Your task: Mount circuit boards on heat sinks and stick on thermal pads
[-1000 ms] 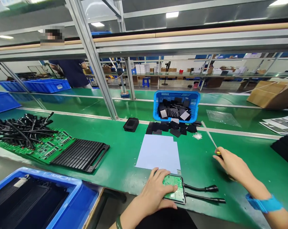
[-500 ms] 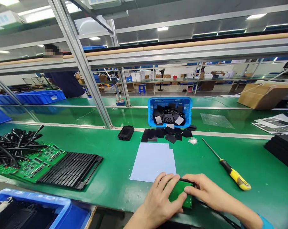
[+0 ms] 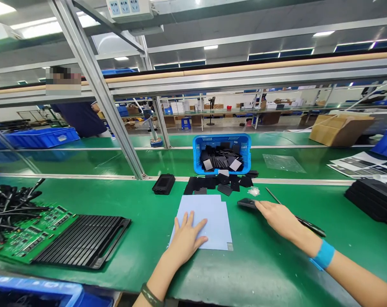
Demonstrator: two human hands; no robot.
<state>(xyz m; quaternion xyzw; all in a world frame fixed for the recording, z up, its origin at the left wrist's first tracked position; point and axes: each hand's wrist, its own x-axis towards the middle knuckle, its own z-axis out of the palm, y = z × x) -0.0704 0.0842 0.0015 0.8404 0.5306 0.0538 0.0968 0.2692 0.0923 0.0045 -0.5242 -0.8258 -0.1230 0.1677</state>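
Note:
My left hand [image 3: 184,238] lies flat with fingers spread on a pale blue sheet [image 3: 212,226] on the green bench. Between the thumb and fingers of my right hand [image 3: 278,217] is a flat black case [image 3: 247,204], held just right of the sheet, dark side up. No circuit board shows on it from here. A screwdriver's thin shaft [image 3: 272,195] runs in behind my right hand, which hides part of the tool. Beyond the sheet lie several loose black pads [image 3: 199,184] and a small clear plastic heap [image 3: 254,191].
A blue basket [image 3: 248,155] of black pieces stands behind the pads. Another black case [image 3: 164,184] lies left of it. Green circuit boards with black cables [image 3: 36,232] and a ribbed black panel [image 3: 84,238] occupy the left. Black stacked parts [image 3: 372,200] sit right. A metal post [image 3: 97,85] rises left.
My left hand has left the green circuit board and moved left onto the sheet, fingers spreading. My right hand has carried the case forward, near the screwdriver. The view has shifted slightly right.

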